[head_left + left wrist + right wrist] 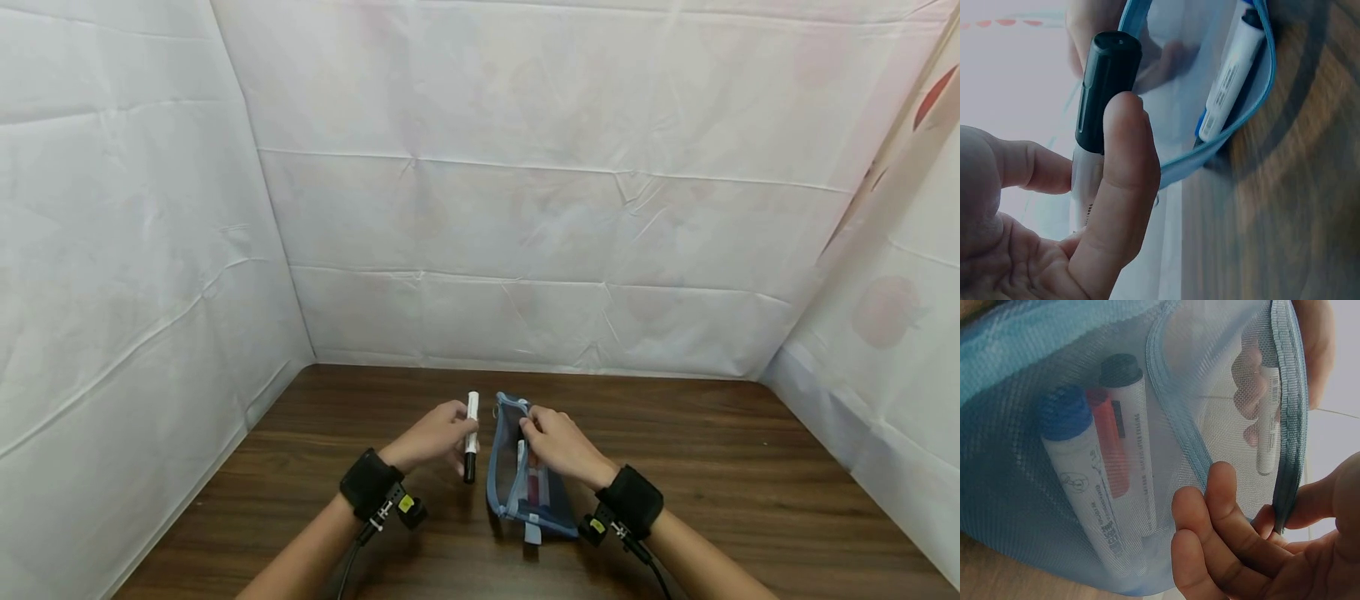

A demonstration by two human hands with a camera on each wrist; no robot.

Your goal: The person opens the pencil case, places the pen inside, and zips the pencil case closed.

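A white marker with a black cap (471,437) is pinched between the thumb and fingers of my left hand (442,433), cap end down, just left of the pouch. In the left wrist view the black cap (1109,87) stands out past the fingers. My right hand (558,442) grips the zippered edge of a blue mesh pouch (557,504), whose mouth gapes toward the left hand. Through the mesh, the right wrist view shows a blue-capped marker (1079,481), something red (1109,437) and a black-capped marker (1134,437) inside.
The pouch stands on a dark wooden table (712,467). White sheeting (525,225) hangs behind the table and along both sides. Each wrist wears a black strap with a small camera and a cable.
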